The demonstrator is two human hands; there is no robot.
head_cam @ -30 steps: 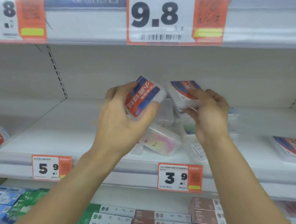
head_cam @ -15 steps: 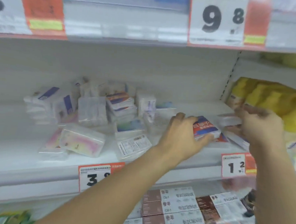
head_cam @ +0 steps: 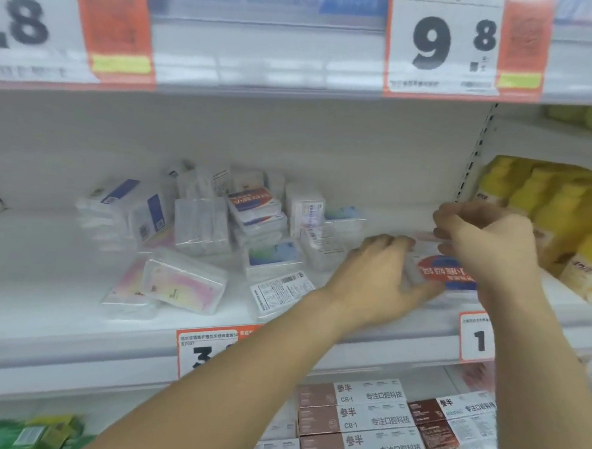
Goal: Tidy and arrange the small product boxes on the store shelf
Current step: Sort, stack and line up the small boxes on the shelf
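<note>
- Here, a white metal store shelf (head_cam: 77, 319) runs across the view, with orange-and-white price tags (head_cam: 444, 43) on the rail above.
- A loose heap of small clear plastic product boxes (head_cam: 201, 229) lies far left of centre on it (several tilted or lying flat).
- Yellow packets (head_cam: 542, 216) stand at the right.
- The left hand (head_cam: 381, 280) grasps a red-and-blue labelled clear box (head_cam: 446, 271), lying flat near the shelf's front, right.
- The right hand (head_cam: 486, 237) hovers over it, fingers curled; whether it pinches anything I cannot tell.
</note>
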